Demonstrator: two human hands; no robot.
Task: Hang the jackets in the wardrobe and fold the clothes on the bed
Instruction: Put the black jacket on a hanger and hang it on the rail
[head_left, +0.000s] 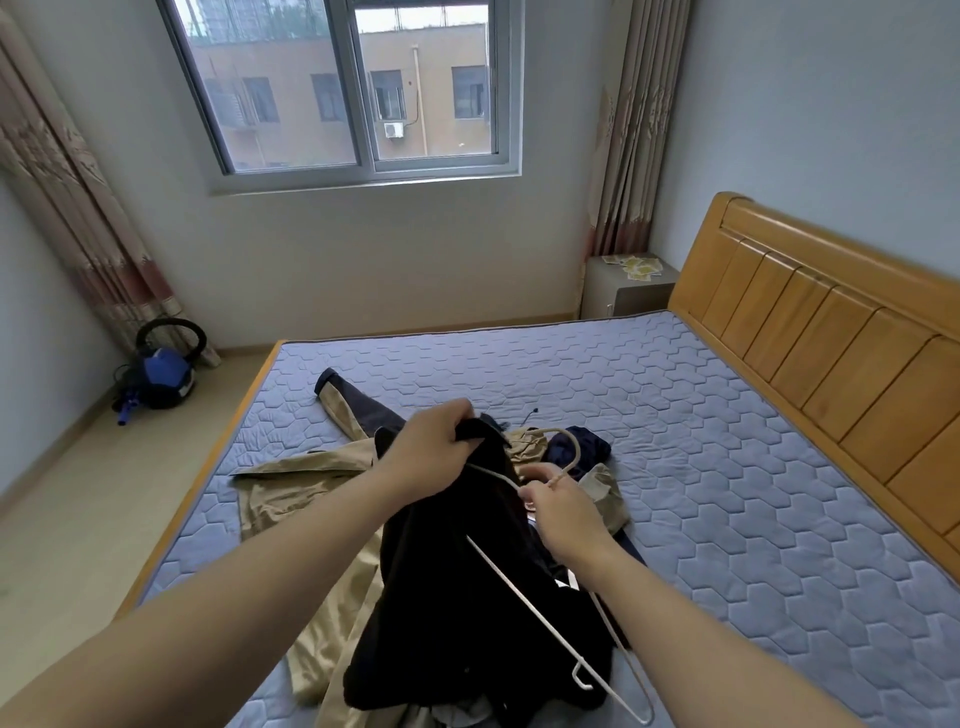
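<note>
- the left hand (436, 449) gripped the top edge of the black jacket (462, 613), fingers curled round the dark cloth, holding that end up above the bed (727, 457).
- the right hand (561, 514), just at 4 o'clock of the left, pinched the neck of a white wire hanger (519, 598). its hook curved up toward 12 o'clock and its long frame ran down toward 5 o'clock across the jacket's front.
- the black jacket hung from mid-view to 6 o'clock, its lower part lying over a tan jacket (291, 483) spread on the mattress toward 9 o'clock, one sleeve reaching to 11 o'clock.
- a navy garment (584, 444) lay crumpled at 1 o'clock of the hands.
- a wooden headboard (831, 353) ran along 3 o'clock.
- a blue vacuum cleaner (163, 376) sat on the floor at 9 o'clock.
- a window (353, 88) stood at 12 o'clock.
</note>
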